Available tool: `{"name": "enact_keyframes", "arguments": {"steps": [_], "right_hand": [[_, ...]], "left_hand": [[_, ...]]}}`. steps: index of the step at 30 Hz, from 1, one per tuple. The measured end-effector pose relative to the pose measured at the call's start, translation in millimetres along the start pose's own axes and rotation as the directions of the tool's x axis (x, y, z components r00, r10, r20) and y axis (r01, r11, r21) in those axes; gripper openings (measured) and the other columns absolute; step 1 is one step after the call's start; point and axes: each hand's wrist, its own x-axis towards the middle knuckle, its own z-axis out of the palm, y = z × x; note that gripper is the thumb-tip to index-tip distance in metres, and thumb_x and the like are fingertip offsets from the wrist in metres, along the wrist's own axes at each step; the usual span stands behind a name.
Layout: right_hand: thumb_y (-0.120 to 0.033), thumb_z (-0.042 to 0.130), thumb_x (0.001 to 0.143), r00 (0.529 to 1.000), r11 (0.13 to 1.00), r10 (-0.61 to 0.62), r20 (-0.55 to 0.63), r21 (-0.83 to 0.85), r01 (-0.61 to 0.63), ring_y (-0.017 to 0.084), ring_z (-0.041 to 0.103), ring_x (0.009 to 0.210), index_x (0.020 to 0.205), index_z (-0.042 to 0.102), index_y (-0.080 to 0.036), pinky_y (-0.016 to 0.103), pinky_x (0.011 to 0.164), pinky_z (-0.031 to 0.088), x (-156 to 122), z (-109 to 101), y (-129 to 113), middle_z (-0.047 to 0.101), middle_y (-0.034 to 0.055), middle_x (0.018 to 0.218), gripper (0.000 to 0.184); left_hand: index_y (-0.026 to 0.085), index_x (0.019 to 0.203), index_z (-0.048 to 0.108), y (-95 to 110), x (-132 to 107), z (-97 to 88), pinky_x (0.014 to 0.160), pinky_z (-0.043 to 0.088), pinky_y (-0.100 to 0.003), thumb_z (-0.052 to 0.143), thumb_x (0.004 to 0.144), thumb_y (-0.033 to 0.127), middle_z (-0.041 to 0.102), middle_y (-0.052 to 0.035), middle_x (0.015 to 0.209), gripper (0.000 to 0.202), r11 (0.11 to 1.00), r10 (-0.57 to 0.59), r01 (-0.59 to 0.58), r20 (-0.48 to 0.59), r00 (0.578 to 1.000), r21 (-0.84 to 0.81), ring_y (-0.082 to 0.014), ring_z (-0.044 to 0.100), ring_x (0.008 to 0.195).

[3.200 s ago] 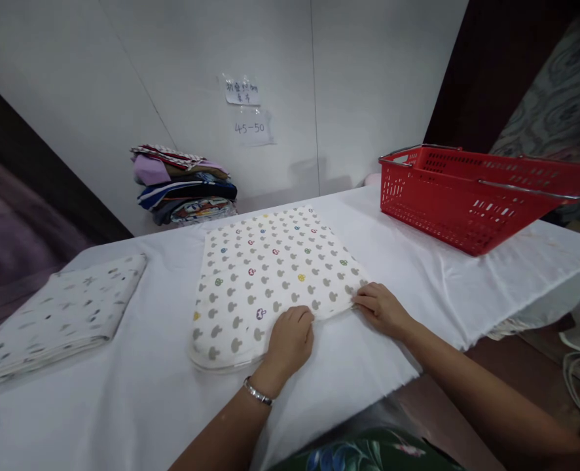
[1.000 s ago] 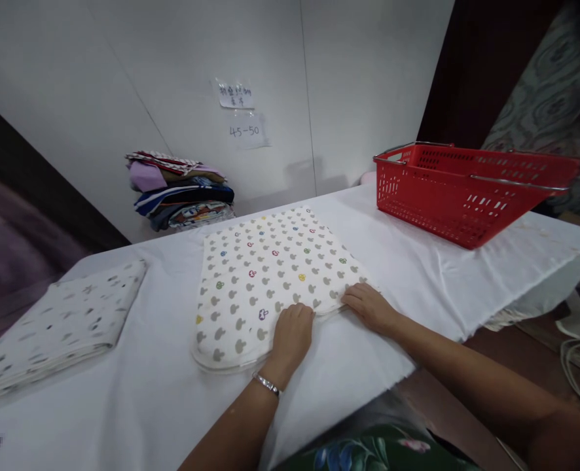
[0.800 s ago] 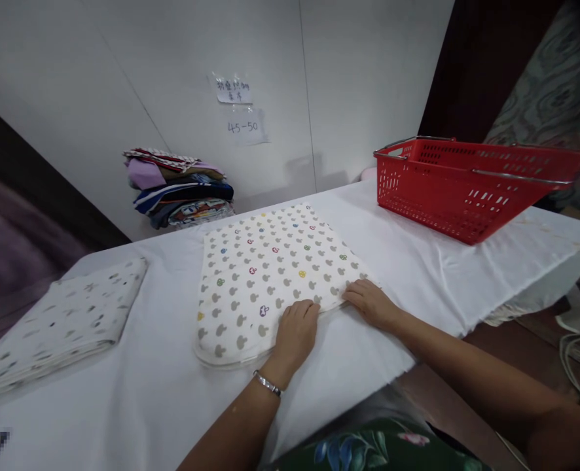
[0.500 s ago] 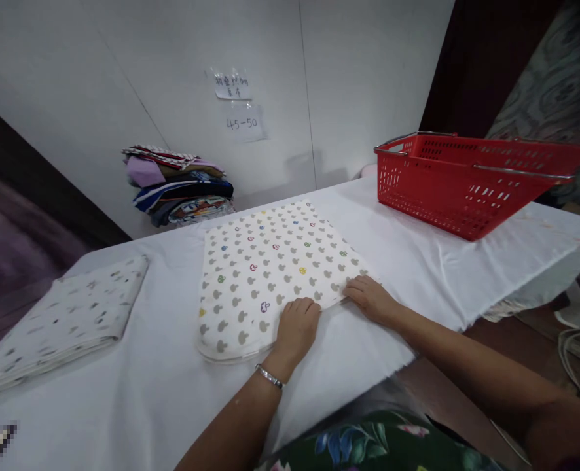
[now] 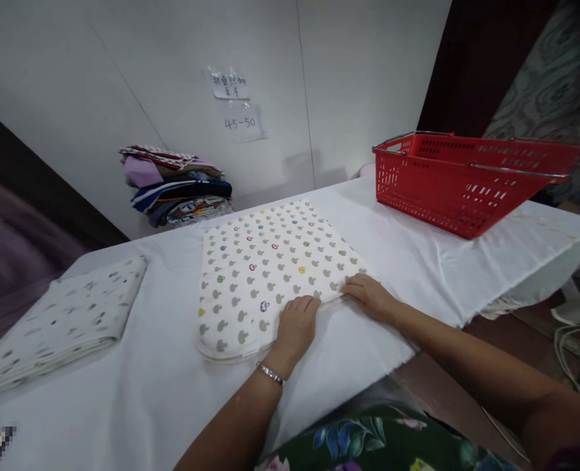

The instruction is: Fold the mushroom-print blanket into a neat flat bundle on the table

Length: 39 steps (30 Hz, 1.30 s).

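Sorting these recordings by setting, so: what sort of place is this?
Probably an indoor workroom for textiles: a white-covered table bears a mushroom-print cloth, a pile of folded fabrics sits near the wall, and handwritten signs hang there.

The far side is closed off by a pale grey wall (image 5: 368, 72), divided by thin seams (image 5: 306, 91). Two handwritten paper sheets (image 5: 243, 123) are fixed to it — the lower one marked 45-50. Soft shadows (image 5: 302, 168) are cast low down in muted light. The wall is flanked by dark slanting panels (image 5: 486, 65); purplish drapery (image 5: 10, 229) is seen at left. Reddish-brown floor (image 5: 510, 333) is glimpsed beyond the white-draped table (image 5: 408, 255).
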Motion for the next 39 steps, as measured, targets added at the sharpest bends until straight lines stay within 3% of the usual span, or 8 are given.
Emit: {"name": "enact_keyframes", "arguments": {"steps": [4, 12, 21, 28, 39], "right_hand": [[-0.019, 0.036, 0.093, 1.000, 1.000, 0.015, -0.008, -0.020, -0.015, 0.020, 0.051, 0.082, 0.098, 0.057, -0.017, 0.033, 0.071, 0.041, -1, 3, 1, 0.061, 0.0087, 0.086, 0.022], [-0.019, 0.035, 0.094, 1.000, 0.998, 0.022, 0.005, -0.064, -0.022, 0.018, 0.047, 0.076, 0.087, 0.053, -0.018, 0.031, 0.069, 0.038, 0, 2, -1, 0.057, 0.0059, 0.079, 0.020], [-0.013, 0.038, 0.091, 1.000, 0.997, 0.000, 0.015, -0.072, 0.001, 0.018, 0.046, 0.076, 0.088, 0.053, -0.018, 0.030, 0.069, 0.037, -2, 2, -1, 0.056, 0.0055, 0.081, 0.016], [-0.012, 0.035, 0.092, 0.999, 0.995, -0.039, 0.027, -0.092, 0.041, 0.018, 0.048, 0.079, 0.087, 0.055, -0.018, 0.031, 0.070, 0.037, -4, 1, 0, 0.059, 0.0066, 0.087, 0.022], [-0.010, 0.038, 0.089, 0.994, 0.997, -0.060, 0.087, -0.045, 0.064, 0.019, 0.050, 0.085, 0.093, 0.058, -0.017, 0.034, 0.075, 0.040, -6, -8, -2, 0.061, 0.0089, 0.094, 0.021]], "left_hand": [[0.021, 0.093, 0.057, -1, -2, 4.5, 0.081, 0.045, -0.035, 0.039, 0.080, 0.001, 0.057, -0.0066, 0.113, 0.030, 0.999, 0.038, -0.040, -0.072, 0.997, -0.016, -0.0191, 0.053, 0.100], [0.019, 0.090, 0.055, 0, 1, 2.3, 0.080, 0.046, -0.036, 0.043, 0.084, 0.010, 0.057, -0.0073, 0.115, 0.016, 0.999, 0.035, -0.034, -0.051, 0.998, 0.011, -0.0198, 0.054, 0.099], [0.018, 0.086, 0.056, 2, 2, 2.6, 0.078, 0.044, -0.034, 0.041, 0.087, 0.012, 0.059, -0.0067, 0.102, 0.016, 0.997, 0.071, -0.069, -0.075, 0.995, 0.034, -0.0187, 0.053, 0.092], [0.018, 0.077, 0.054, 1, 1, 3.8, 0.072, 0.040, -0.033, 0.041, 0.085, 0.007, 0.057, -0.0032, 0.076, 0.019, 0.992, 0.106, -0.104, -0.021, 0.994, 0.068, -0.0173, 0.051, 0.076], [0.021, 0.083, 0.055, 2, 2, 5.2, 0.070, 0.039, -0.032, 0.044, 0.080, 0.002, 0.057, -0.0026, 0.082, 0.022, 0.991, 0.074, -0.077, 0.025, 0.997, 0.108, -0.0177, 0.050, 0.077]]}}
